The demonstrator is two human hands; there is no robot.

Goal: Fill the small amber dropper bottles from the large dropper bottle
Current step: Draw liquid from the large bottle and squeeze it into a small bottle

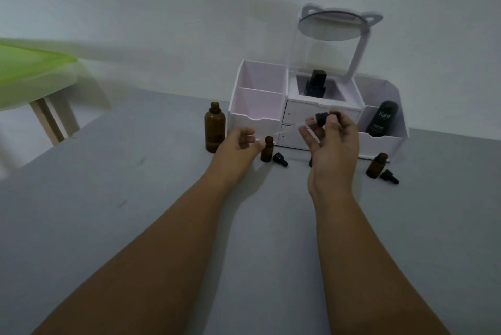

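Amber small bottle [267, 149] steadied by left hand [238, 142] fingertips — right hand [332, 142] pinching the dropper [321, 120].

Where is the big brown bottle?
In the head view, the big brown bottle stands uncapped on the grey table, left of the white organizer and just behind the left hand.

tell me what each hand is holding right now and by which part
The right hand holds the large dropper by its black rubber bulb, pinched in the fingers, with the glass tube pointing left. The left hand steadies a small amber bottle at its neck.
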